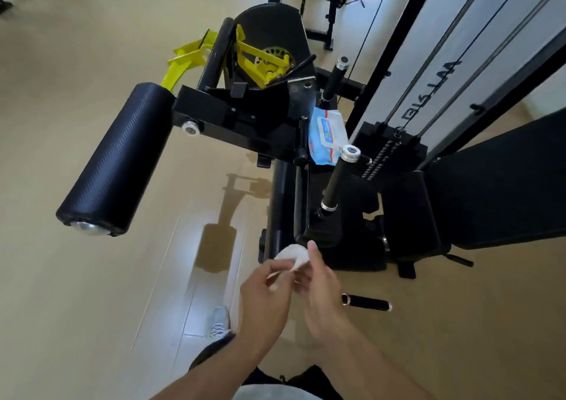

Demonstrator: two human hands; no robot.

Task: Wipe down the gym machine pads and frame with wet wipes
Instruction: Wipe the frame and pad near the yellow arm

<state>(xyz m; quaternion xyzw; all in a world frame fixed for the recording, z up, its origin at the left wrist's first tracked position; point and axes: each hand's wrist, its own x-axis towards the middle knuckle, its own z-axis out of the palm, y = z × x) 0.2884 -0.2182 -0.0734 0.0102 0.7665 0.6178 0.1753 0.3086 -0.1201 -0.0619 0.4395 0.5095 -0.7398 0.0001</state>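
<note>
Both hands hold one white wipe (292, 257) between them; the left hand (265, 295) pinches it and the right hand (321, 289) grips its other side. The long black pad (116, 160) lies up and left, nearer the left hand.

open floor (76, 277) left of roller pad (115, 160), upright handles (335, 182) crowding frame (239, 117) right
</note>
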